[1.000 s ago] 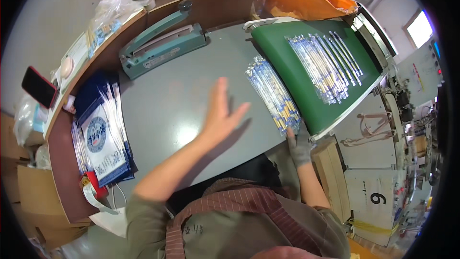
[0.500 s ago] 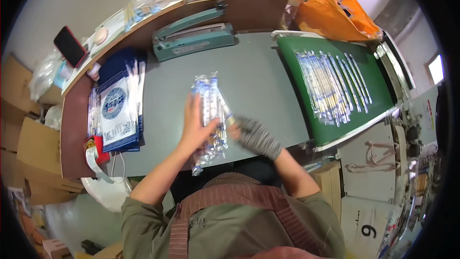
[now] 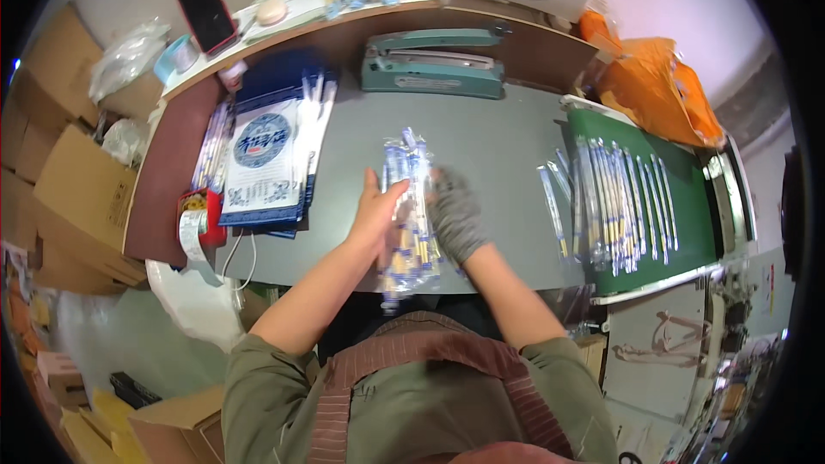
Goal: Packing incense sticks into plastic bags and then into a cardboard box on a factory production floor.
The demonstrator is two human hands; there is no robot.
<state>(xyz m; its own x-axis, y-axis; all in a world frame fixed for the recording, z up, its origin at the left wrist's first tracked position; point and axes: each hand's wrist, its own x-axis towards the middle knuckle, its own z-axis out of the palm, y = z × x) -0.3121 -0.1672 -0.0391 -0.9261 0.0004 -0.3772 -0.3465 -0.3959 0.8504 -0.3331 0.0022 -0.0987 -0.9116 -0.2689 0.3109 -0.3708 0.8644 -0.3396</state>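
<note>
A bundle of slim sticks in clear wrappers with blue ends (image 3: 416, 236) stands roughly upright above the near edge of the grey tabletop. My bare left hand (image 3: 376, 215) grips it from the left side, thumb across the front. Close against its right side is my right hand (image 3: 461, 213) in a grey knit glove, smeared by motion. Its fingertips are partly hidden behind the bundle, and I cannot make out whether they hold anything. More wrapped sticks (image 3: 612, 206) lie in a row on the green belt (image 3: 696, 232) to the right. A few loose ones (image 3: 553, 210) lie at the belt's left edge.
At the back of the grey tabletop (image 3: 507, 146) stands a teal bar heat sealer (image 3: 434, 77). Blue-and-white printed bags (image 3: 262, 159) are stacked at left, beside a red box (image 3: 199, 215). A phone (image 3: 206, 13) leans on the ledge. An orange bag (image 3: 662, 90) sits behind the belt.
The view has swung left, so the table's contents appear farther right. A stick seen at my right fingers is no longer distinct. Loose sticks now show at the belt's left edge.
</note>
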